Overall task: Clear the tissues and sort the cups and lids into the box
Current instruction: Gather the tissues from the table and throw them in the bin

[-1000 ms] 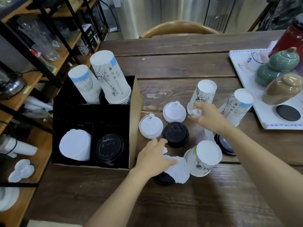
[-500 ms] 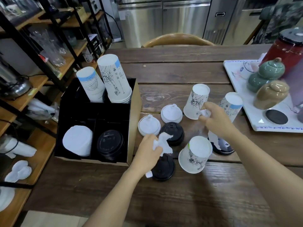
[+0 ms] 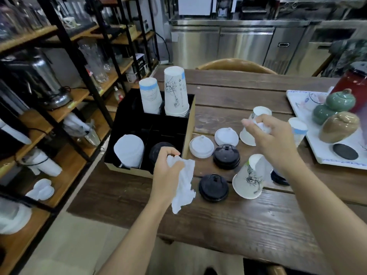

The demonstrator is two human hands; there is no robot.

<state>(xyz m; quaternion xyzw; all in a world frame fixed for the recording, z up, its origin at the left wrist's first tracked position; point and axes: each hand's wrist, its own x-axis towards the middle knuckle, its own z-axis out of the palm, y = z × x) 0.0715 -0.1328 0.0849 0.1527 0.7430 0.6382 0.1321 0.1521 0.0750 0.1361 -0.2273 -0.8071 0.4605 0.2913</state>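
My left hand [image 3: 165, 171] is raised above the table's near left part, closed on a crumpled white tissue [image 3: 183, 184] that hangs down from it. Further right, my right hand [image 3: 270, 139] is lifted over the cups and pinches a smaller wad of tissue [image 3: 262, 126]. Upside-down paper cups [image 3: 249, 179] stand on the wooden table [image 3: 228, 221], with white lids [image 3: 201, 146] and black lids [image 3: 213, 187] between them. The black divided box [image 3: 189, 124] at the left holds two cup stacks [image 3: 175, 92], a stack of white lids [image 3: 129, 150] and black lids.
A white tray [image 3: 301, 124] with ceramic jars [image 3: 339, 126] and a dark coaster lies at the right. A red container stands behind it. Wooden shelves [image 3: 65, 114] with glassware and appliances run along the left. A chair back shows beyond the table's far edge.
Both hands have lifted off the table, each carrying its tissue. The left hand moved up and left from the black lid it covered, which now lies exposed. The head view tilted upward.
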